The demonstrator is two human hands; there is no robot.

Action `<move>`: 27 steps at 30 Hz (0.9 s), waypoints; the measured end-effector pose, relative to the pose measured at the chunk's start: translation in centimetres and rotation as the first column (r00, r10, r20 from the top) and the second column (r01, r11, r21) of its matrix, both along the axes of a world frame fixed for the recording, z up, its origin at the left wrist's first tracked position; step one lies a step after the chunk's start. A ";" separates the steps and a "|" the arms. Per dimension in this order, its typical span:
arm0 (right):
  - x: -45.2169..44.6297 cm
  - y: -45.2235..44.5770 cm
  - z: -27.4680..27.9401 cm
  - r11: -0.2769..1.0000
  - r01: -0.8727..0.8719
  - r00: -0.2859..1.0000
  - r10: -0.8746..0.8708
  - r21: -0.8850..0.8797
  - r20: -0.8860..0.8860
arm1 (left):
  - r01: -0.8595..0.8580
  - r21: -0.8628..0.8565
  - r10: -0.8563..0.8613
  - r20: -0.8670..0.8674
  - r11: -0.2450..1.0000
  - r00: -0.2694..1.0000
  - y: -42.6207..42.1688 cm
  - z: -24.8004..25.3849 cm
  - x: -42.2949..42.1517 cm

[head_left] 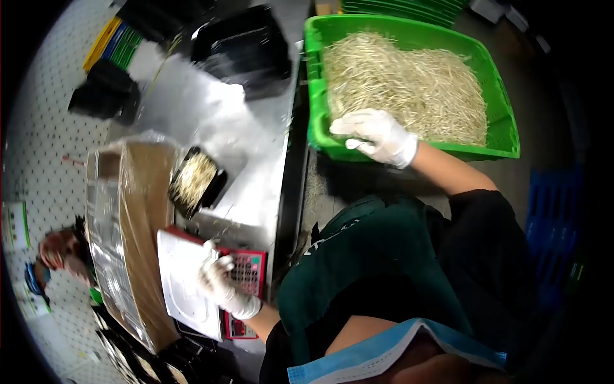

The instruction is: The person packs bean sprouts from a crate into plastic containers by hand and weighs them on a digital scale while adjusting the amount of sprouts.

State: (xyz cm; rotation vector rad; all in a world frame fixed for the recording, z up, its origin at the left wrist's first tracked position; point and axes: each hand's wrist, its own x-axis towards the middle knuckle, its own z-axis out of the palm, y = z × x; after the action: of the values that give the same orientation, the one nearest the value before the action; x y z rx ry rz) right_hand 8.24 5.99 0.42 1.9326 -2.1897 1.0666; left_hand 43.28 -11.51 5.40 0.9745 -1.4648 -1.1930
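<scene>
"Sprouts (pixel 416 86) fill much of the green crate (pixel 470 152), beyond the tabletop's right edge. What's the right hand (pixel 377 136) doing there?"

"It's over the crate's near rim, by the heap. The fingers lie loosely together, bent a little, the thumb slightly apart, and I see nothing pinched."

"So what worries you?"

"That rim, mostly. A full handful lifted low could brush it and shed strands into the gap between crate and tabletop (pixel 256 137)."

"And the left hand (pixel 220 281)?"

"Above the scale (pixel 185 301), fingers partly spread, between the white pan and the keypad (pixel 246 272). Blur hides whether it touches either. A resting finger could throw off the reading, or a stray one press a key."

"Then there's the black tray (pixel 219 187) just past the scale, with more sprouts (pixel 194 179) in it."

"Yes, close beside the plastic-wrapped box (pixel 147 192). A sleeve or loose plastic could catch its rim and tip it. Loose strands would be slippery under a glove, too."

"Anything farther out?"

"Some black containers (pixel 242 51) at the tabletop's far end, near its right edge. A careless elbow could send them over, though neither arm is near them."
</scene>
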 end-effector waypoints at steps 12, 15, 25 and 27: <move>-20.8 20.6 -4.3 0.497 0.223 0.908 -0.418 0.839 0.007 | 0.958 0.021 -0.723 0.662 0.285 0.200 13.6 -2.7 -39.0; -17.0 20.7 -5.2 0.623 0.161 0.979 -0.197 0.766 -0.046 | 0.990 -0.050 -0.410 0.912 -0.131 -0.008 18.2 -7.6 -45.5; -15.9 24.8 -4.2 0.395 0.125 0.982 0.079 0.910 -0.169 | 0.881 0.317 0.244 0.939 -0.351 -0.240 20.9 -10.4 -45.9; -16.3 23.8 -3.4 0.278 0.066 0.989 0.107 0.958 -0.099 | 0.873 0.325 0.203 0.942 -0.363 -0.266 19.5 -11.2 -45.4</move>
State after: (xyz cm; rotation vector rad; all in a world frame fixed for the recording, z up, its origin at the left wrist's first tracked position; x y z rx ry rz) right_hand -8.06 29.82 -3.01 2.1433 -3.0173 -0.7745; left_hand -2.08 8.00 -5.76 -1.0877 -3.4754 0.3436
